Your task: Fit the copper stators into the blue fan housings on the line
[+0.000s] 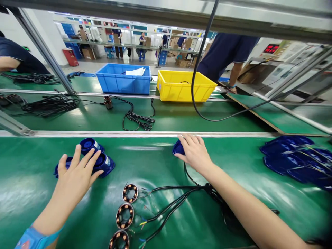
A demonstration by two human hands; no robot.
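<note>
My left hand, fingers spread, reaches over a small group of dark blue plastic housings at the left and partly covers them. Toward the middle, my right hand is closed over another blue housing, most of which it hides. A black cable runs down from beneath that hand. Between my arms lie three ring-shaped stators with copper windings, in a column. Beside them, black cables with stripped coloured wire ends lead to a bundle under my right forearm.
More blue housings are clustered at the right. Beyond the white rail are coiled black cables, a blue bin and a yellow bin. A black cable hangs in front. Other people stand or sit behind.
</note>
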